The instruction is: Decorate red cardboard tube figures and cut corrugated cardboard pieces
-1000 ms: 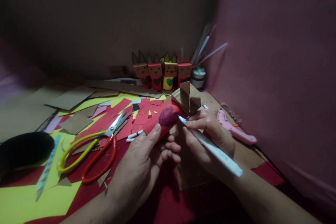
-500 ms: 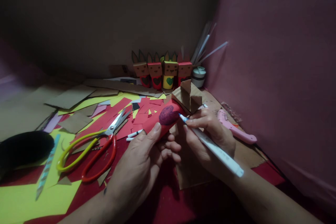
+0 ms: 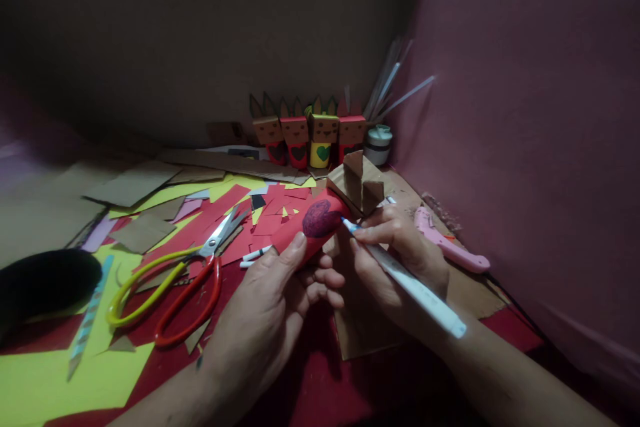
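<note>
My left hand (image 3: 283, 293) grips a red paper tube figure (image 3: 287, 227) that lies tilted, its thumb on the near side. A dark purple heart (image 3: 320, 217) is coloured on the red paper. A folded cardboard piece (image 3: 356, 183) forms the figure's upper end. In my right hand (image 3: 400, 260) is a white marker (image 3: 407, 283), pinched like a pen. Its blue tip touches or nearly touches the right edge of the heart; I cannot tell which.
Several finished box-headed figures (image 3: 320, 137) stand at the back beside a small pot (image 3: 379, 145). Yellow-and-red-handled scissors (image 3: 213, 247), a striped pencil (image 3: 90, 320) and paper scraps (image 3: 170, 233) lie left. A pink cutter (image 3: 453, 247) rests right, by the wall (image 3: 540, 113).
Almost nothing differs. The view has shifted very slightly; both hands keep their hold on the tube figure and the marker, with the tip at the heart's edge.
</note>
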`<act>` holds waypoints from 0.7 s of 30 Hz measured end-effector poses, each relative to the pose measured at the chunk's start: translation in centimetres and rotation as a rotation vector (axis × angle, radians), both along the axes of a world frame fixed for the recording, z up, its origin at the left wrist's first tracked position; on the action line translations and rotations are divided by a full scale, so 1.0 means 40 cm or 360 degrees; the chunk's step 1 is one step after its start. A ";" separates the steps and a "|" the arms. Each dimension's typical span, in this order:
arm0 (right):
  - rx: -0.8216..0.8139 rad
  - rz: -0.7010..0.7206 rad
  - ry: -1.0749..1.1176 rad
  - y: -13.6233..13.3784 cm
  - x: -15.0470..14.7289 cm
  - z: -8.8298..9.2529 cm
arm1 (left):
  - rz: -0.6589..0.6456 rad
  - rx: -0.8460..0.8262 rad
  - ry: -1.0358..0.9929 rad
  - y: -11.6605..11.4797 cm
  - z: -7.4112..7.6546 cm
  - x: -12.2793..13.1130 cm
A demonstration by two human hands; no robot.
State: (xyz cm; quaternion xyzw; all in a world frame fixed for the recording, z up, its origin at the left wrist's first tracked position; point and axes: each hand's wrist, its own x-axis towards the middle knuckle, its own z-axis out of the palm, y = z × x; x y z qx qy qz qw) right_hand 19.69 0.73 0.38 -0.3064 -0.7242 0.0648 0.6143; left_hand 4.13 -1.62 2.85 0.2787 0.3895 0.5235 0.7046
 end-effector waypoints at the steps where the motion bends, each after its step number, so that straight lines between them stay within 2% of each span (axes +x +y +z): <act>1: -0.0003 0.0006 0.0025 0.000 -0.001 0.000 | 0.0000 0.0003 0.0004 -0.001 -0.001 -0.001; 7: -0.0053 -0.0042 0.0120 -0.006 -0.015 0.001 | -0.0025 0.0003 -0.0024 -0.001 -0.005 -0.004; 15: -0.0039 -0.0031 -0.0002 -0.007 -0.004 0.009 | -0.0001 -0.0022 -0.0031 0.003 -0.002 0.002; 21: -0.0087 0.0002 0.0126 -0.005 -0.009 0.002 | -0.0022 -0.0027 -0.0029 0.003 0.004 0.003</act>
